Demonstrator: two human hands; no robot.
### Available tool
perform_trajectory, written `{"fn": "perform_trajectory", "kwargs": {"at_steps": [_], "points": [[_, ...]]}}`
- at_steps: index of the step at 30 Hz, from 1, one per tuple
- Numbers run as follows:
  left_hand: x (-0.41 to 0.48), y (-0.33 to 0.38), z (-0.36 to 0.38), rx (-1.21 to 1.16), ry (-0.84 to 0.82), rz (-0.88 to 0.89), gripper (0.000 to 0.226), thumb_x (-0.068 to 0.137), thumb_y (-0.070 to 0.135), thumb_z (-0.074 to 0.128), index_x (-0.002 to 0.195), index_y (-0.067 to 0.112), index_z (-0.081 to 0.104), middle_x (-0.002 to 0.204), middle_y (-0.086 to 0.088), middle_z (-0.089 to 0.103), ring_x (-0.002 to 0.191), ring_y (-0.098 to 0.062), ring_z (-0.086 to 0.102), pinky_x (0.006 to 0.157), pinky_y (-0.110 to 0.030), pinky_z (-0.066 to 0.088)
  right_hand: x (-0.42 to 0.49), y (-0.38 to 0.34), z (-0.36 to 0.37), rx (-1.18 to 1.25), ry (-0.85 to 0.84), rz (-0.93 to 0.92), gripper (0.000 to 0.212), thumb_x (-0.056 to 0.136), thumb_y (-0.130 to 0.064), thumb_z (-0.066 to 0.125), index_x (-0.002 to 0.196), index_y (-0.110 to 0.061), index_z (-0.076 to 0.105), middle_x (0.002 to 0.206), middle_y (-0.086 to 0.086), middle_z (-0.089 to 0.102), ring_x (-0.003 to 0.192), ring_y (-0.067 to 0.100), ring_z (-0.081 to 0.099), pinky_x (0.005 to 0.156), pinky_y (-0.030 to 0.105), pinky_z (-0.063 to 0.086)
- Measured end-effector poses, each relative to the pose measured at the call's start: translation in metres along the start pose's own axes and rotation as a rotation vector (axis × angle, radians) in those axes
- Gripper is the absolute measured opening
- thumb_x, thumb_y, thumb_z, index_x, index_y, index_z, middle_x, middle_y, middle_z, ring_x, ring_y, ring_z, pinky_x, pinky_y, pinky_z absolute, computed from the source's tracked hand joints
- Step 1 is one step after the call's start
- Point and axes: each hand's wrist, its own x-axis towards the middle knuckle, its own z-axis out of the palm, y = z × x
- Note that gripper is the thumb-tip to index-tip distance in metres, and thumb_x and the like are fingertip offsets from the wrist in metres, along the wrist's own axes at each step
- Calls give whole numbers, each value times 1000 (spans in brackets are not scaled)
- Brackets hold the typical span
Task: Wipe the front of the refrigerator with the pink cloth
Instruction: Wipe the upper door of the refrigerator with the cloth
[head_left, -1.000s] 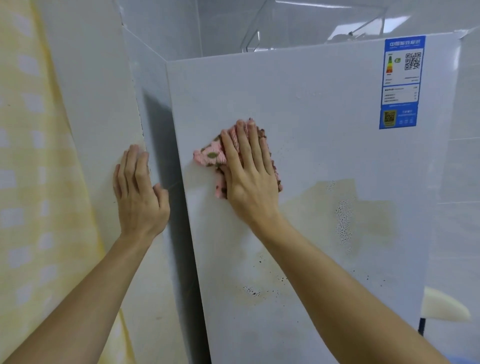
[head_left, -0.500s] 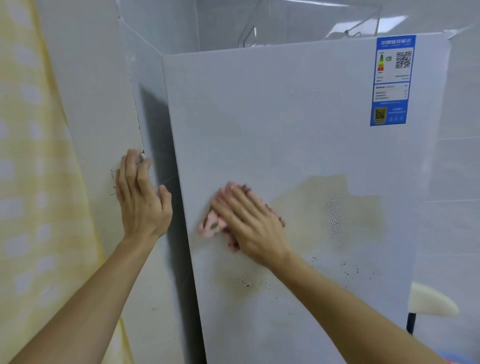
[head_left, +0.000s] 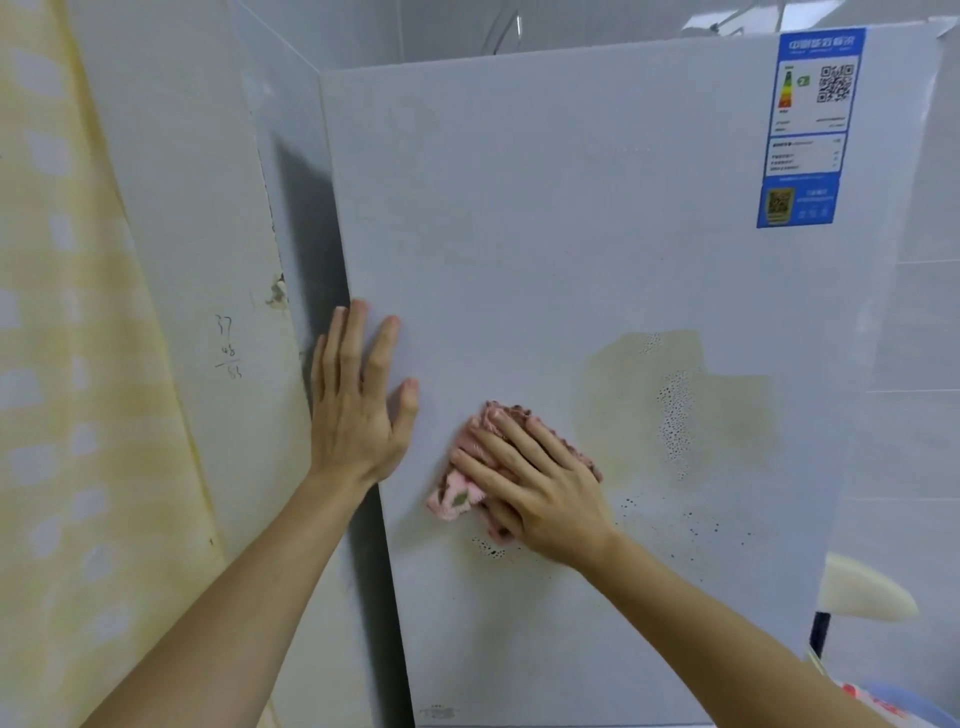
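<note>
Centrally, the right hand (head_left: 540, 488) presses the pink cloth (head_left: 457, 499) with straight fingers against the refrigerator front (head_left: 571, 234), just left of a yellowish stain (head_left: 727, 415). The left hand (head_left: 358, 410) lies spread flat near the door's left edge, holding nothing. At upper right is a blue energy label (head_left: 805, 130) with QR codes; its text is too blurred to read. On the wall at left, pencilled figures (head_left: 228, 345) begin with 37.

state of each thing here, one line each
cloth: bunched, pressed on fridge front
right hand: flat, fingers straight, pressing cloth
left hand: flat on fridge front, holding nothing
fridge front: dirty, dark specks
stain: yellowish, right of cloth
sticker: stuck top right
</note>
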Motion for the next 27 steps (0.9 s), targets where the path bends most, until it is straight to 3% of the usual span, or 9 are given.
{"fn": "perform_trajectory", "kwargs": {"at_steps": [3, 8, 13, 18, 22, 27], "points": [[3, 3, 0, 3, 19, -20, 63, 100, 35, 49, 158, 12, 38, 170, -18, 25, 158, -37, 21, 130, -46, 10, 8, 18, -8, 19, -25, -44, 54, 107, -30, 60, 158, -23, 46, 167, 5, 37, 158, 25, 29, 128, 45, 28], [8, 13, 1, -19, 48, 15, 65, 92, 20, 54, 153, 5, 38, 167, -20, 28, 158, -39, 21, 128, -57, 20, 64, 66, -32, -38, 86, 136, 56, 107, -29, 48, 159, -7, 41, 168, 17, 33, 159, 34, 24, 130, 49, 22], [14, 31, 8, -86, 97, 76, 67, 86, -4, 53, 152, -3, 40, 164, -25, 31, 157, -41, 23, 129, -54, 19, 54, 26, -17, 74, 107, 315, 56, 112, -27, 24, 157, 6, 37, 167, 27, 27, 159, 44, 18, 132, 53, 12], [13, 34, 10, -90, 77, 103, 63, 91, -2, 48, 154, -1, 39, 165, -22, 33, 156, -41, 24, 128, -56, 21, -13, 12, -1, -32, -46, 25, 65, 103, -24, 60, 161, -6, 37, 169, 16, 29, 160, 32, 21, 131, 47, 20], [15, 32, 5, -77, 56, 111, 62, 92, 2, 46, 153, 3, 41, 166, -19, 33, 157, -39, 24, 128, -56, 22, -6, 31, -14, -39, -65, -32, 58, 109, -28, 48, 162, -7, 35, 170, 16, 28, 160, 31, 22, 131, 46, 22], [15, 36, 2, -74, 36, 91, 61, 94, 8, 47, 154, 2, 40, 167, -19, 31, 158, -36, 21, 129, -54, 19, 35, 87, -40, -85, 87, 343, 61, 112, -34, 35, 160, 5, 31, 168, 29, 20, 158, 47, 17, 131, 56, 13]]}}
